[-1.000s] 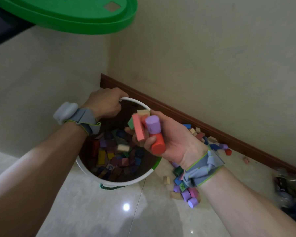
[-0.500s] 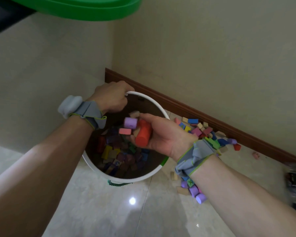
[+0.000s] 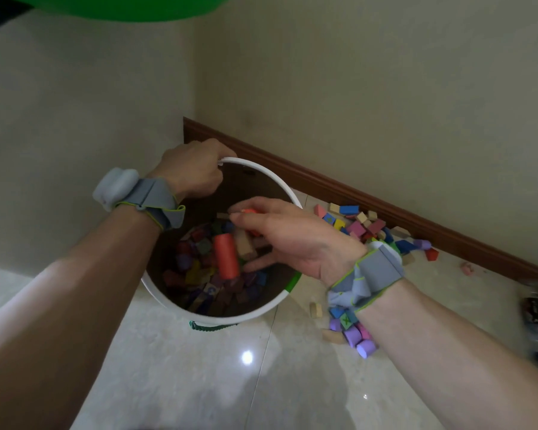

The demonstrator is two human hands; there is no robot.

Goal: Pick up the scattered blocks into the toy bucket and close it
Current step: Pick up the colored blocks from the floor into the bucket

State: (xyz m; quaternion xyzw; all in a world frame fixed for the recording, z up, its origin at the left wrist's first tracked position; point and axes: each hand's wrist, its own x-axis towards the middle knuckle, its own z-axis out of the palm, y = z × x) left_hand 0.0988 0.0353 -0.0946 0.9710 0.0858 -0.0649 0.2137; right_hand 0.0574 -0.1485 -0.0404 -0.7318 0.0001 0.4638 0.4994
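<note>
A: Bucket (image 3: 168,297) at frame centre, left hand (image 3: 190,172) gripping its white rim at 11 o'clock. Change?

B: Right hand (image 3: 288,240) has turned palm-down over the opening; the red cylinder (image 3: 226,256) has left it, though its fingers still curl round an orange block (image 3: 250,211).

A: Materials?

B: Matte, foam-like blocks (image 3: 359,226) at 3 o'clock on glossy tile (image 3: 246,383). Plenty remain.

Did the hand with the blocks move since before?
Yes. The right hand has gone down and forward, from above the bucket's white rim to inside its mouth.
</note>
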